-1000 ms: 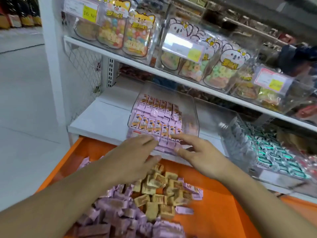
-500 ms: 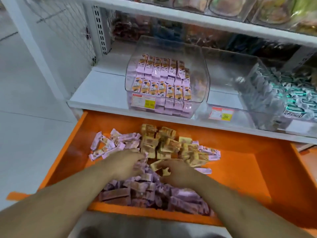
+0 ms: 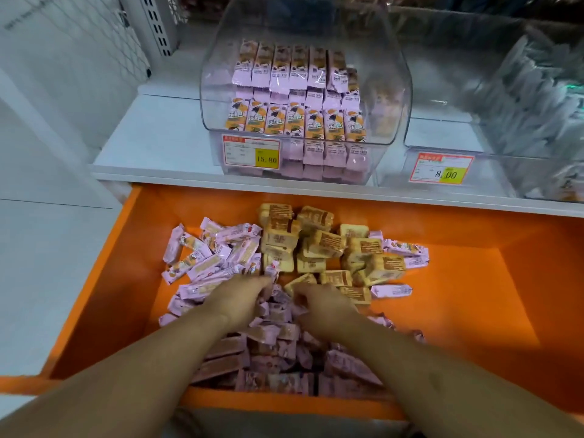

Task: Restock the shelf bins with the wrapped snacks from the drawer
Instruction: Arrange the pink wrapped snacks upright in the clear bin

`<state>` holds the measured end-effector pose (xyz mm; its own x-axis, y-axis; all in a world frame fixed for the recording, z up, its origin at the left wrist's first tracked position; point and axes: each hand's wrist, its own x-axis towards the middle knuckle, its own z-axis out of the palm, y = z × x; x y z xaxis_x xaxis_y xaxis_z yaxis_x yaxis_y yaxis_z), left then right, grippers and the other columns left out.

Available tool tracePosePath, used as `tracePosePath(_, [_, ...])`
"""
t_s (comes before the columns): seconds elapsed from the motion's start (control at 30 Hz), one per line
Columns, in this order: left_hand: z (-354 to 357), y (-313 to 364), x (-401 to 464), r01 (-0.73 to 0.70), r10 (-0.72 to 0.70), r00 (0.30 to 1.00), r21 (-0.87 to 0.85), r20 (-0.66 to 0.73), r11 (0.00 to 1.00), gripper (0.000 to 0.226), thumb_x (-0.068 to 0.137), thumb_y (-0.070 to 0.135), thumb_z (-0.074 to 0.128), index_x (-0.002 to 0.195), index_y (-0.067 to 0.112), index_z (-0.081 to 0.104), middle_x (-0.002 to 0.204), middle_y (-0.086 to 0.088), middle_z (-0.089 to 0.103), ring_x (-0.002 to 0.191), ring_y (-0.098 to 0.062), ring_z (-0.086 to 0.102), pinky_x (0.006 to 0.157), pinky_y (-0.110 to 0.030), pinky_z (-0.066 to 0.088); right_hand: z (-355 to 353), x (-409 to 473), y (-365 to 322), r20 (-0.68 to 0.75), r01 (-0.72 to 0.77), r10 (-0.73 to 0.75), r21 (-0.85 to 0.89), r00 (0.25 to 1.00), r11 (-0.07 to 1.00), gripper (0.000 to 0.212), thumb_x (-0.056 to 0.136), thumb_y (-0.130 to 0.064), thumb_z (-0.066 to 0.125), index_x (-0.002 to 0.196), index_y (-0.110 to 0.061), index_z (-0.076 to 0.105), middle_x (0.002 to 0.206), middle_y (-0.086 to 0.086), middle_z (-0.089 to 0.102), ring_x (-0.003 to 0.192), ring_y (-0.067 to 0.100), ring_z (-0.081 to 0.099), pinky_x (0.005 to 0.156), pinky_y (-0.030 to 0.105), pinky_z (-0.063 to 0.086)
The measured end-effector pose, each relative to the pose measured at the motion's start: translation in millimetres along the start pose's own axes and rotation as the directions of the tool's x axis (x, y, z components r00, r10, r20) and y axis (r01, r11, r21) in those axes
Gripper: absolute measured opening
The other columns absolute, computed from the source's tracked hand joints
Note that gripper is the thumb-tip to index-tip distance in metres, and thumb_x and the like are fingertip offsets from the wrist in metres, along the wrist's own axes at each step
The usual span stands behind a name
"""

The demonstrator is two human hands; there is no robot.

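White shelf above, orange drawer pulled open below. My left hand and right hand dig into the pink snacks, fingers curled around some. I'm gathering; next comes lifting them up into the bin, already part full.

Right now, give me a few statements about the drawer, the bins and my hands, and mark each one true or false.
1. Both hands, left hand and right hand, are down in the orange drawer. True.
2. The clear bin with pink snacks carries a tag reading 8.00. False: its price tag reads 15.80.
3. The drawer holds only pink snacks. False: tan snacks lie among the pink wrapped snacks.
4. The drawer sits below the white shelf. True.
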<state>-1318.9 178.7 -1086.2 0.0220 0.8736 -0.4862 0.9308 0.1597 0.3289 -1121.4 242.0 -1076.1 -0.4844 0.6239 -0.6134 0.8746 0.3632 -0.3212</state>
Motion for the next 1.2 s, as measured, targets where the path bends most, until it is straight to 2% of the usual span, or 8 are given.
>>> tracePosePath(0.13, [-7.6,0.3,-9.3,0.024,-0.027,0.999,-0.089,-0.029,0.996,0.022,0.096,0.023,0.07,0.112,0.034,0.06,0.108,0.004,0.066,0.094,-0.018,0.064,0.079,-0.037,0.056,-13.8,-12.2,2.6,-0.027,-0.028,0.032,0.132,0.999,0.991,0.027,0.089,-0.037,0.071,0.112,-0.031,0.059,0.105,0.001,0.065,0.083,0.022,0.067,0.068,0.04,0.063])
tracePosePath(0.3, [-48.3,16.1,-21.9,0.036,-0.14,0.978,-0.537,-0.154,0.843,0.013,0.095,0.029,0.076,0.106,0.027,0.069,0.106,0.007,0.072,0.098,-0.01,0.068,0.092,-0.035,0.056,-65.9,-45.6,-0.8,-0.089,-0.055,0.091,0.351,0.992,0.935,0.037,0.085,-0.044,0.082,0.108,-0.019,0.067,0.077,-0.008,0.071,0.066,0.012,0.064,0.053,0.033,0.06])
tracePosePath(0.43, [-102.6,48.8,-42.8,0.007,-0.2,0.972,-0.84,-0.121,0.542,0.014,0.096,0.027,0.075,0.109,0.022,0.072,0.111,-0.001,0.075,0.103,-0.022,0.071,0.088,-0.039,0.057,-122.1,-90.0,-10.4,-0.212,0.056,0.045,0.45,0.976,0.891,0.038,0.07,-0.049,0.086,0.093,-0.024,0.071,0.089,0.003,0.074,0.068,0.023,0.074,0.058,0.045,0.062])
tracePosePath(0.53, [-141.9,77.0,-67.5,-0.04,-0.136,0.988,-0.979,-0.068,0.199,0.012,0.101,0.023,0.067,0.111,0.016,0.069,0.1,-0.012,0.07,0.079,-0.028,0.067,0.072,-0.042,0.057,-159.4,-131.7,-16.0,-0.338,0.188,-0.001,0.52,0.941,0.833,0.034,0.068,-0.041,0.088,0.093,-0.025,0.073,0.09,0.004,0.073,0.073,0.034,0.075,0.065,0.054,0.064])
tracePosePath(0.7, [-186.7,110.8,-112.0,-0.064,-0.098,0.994,-0.994,-0.056,-0.087,0.021,0.109,0.021,0.051,0.112,0.009,0.067,0.097,-0.018,0.071,0.085,-0.034,0.067,0.074,-0.053,0.058,-194.7,-193.0,-19.4,-0.555,0.375,-0.029,0.523,0.831,0.766,0.026,0.082,0.0,0.072,0.091,-0.024,0.074,0.091,0.005,0.07,0.065,0.019,0.06,0.062,0.035,0.05])
tracePosePath(0.9, [-193.4,122.6,-137.7,0.067,-0.042,0.996,-0.98,0.077,-0.19,0.042,0.103,0.04,0.058,0.119,0.001,0.063,0.095,-0.025,0.07,0.082,-0.039,0.073,0.073,-0.055,0.064,-189.0,-206.6,-28.0,-0.595,0.443,0.026,0.626,0.803,0.641,0.023,0.088,-0.005,0.075,0.091,-0.027,0.074,0.1,0.0,0.072,0.083,0.026,0.068,0.068,0.036,0.051])
tracePosePath(1.03, [-195.9,129.4,-138.5,-0.016,-0.016,1.0,-0.994,-0.014,-0.106,0.03,0.094,0.01,0.068,0.119,-0.006,0.066,0.113,-0.024,0.074,0.105,-0.041,0.069,0.088,-0.051,0.062,-190.7,-199.2,-33.2,-0.614,0.455,0.009,0.594,0.789,0.664,0.017,0.09,-0.011,0.079,0.09,-0.027,0.073,0.097,-0.018,0.072,0.078,0.01,0.066,0.068,0.028,0.048])
tracePosePath(1.2, [-202.0,126.3,-128.8,-0.096,-0.026,0.995,-0.995,-0.095,-0.036,0.033,0.095,-0.002,0.066,0.127,0.006,0.066,0.114,-0.024,0.075,0.107,-0.041,0.074,0.091,-0.049,0.062,-194.0,-187.0,-39.6,-0.61,0.469,-0.019,0.589,0.792,0.659,0.018,0.088,-0.017,0.083,0.09,-0.029,0.069,0.088,-0.013,0.069,0.073,0.012,0.063,0.062,0.024,0.047])
